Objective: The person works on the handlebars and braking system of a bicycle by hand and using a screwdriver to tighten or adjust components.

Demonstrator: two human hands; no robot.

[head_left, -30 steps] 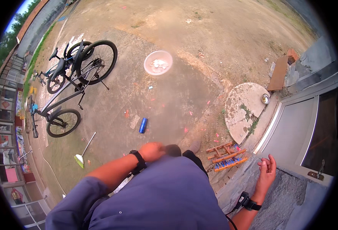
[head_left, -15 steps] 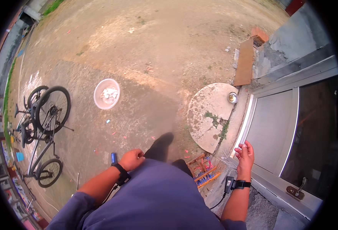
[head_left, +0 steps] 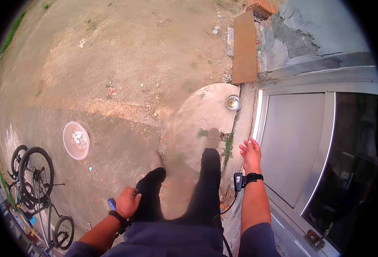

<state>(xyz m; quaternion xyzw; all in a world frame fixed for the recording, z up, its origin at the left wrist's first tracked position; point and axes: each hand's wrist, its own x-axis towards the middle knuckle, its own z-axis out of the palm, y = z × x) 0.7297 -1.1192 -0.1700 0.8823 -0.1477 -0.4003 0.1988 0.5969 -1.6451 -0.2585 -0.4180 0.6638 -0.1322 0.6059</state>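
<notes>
My left hand (head_left: 128,202) hangs beside my left thigh, fingers loosely curled, thumb a little apart and nothing seen in it. Held out near the door (head_left: 298,145), my right hand (head_left: 251,156) is open and empty, its fingers slightly bent and apart. It appears to touch nothing. A black strap (head_left: 254,177) with a small cabled box circles the right wrist; another strap (head_left: 119,219) is on the left. My left shoe (head_left: 155,160) is on the ground, and my right shoe (head_left: 213,136) is over the round concrete slab (head_left: 189,115).
A metal bowl (head_left: 233,103) sits at the slab's right edge. Beyond it a brown board (head_left: 244,51) lies along the wall, near stacked bricks (head_left: 262,7). At left are a pale basin (head_left: 76,145) with white stuff inside and bicycles (head_left: 37,174). A blue cylinder (head_left: 112,203) stands near my left hand.
I have moved forward; both feet now show, the right one over the slab. The basin and bicycles have shifted left in view, and the door fills more of the right side.
</notes>
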